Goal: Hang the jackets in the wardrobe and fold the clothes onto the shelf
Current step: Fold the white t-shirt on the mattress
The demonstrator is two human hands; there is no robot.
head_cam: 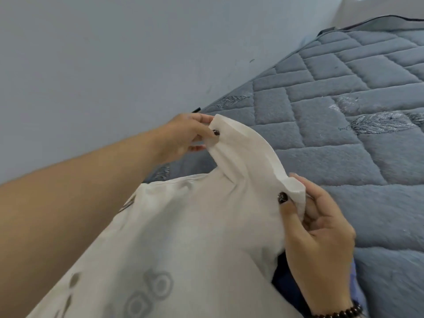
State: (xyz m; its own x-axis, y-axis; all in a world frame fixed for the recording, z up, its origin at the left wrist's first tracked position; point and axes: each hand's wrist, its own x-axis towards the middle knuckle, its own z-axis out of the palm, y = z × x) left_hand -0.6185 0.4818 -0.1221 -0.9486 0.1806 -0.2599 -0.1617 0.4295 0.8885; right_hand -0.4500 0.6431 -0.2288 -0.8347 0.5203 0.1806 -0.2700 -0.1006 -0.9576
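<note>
A white T-shirt (pixel 192 230) with a faint grey print showing through hangs spread out in front of me, above a bed. My left hand (pixel 183 136) pinches the far end of one sleeve hem between thumb and fingers. At the near end of that same hem, my right hand (pixel 319 228) pinches the cloth, thumb on top. The sleeve edge is stretched between both hands. The shirt's lower part runs out of the bottom of the view.
A grey-blue quilted bed cover (pixel 332 125) with embroidered leaves fills the right side. A plain pale wall (pixel 103 60) stands on the left, right against the bed. Dark blue cloth (pixel 286 281) shows under the shirt by my right wrist.
</note>
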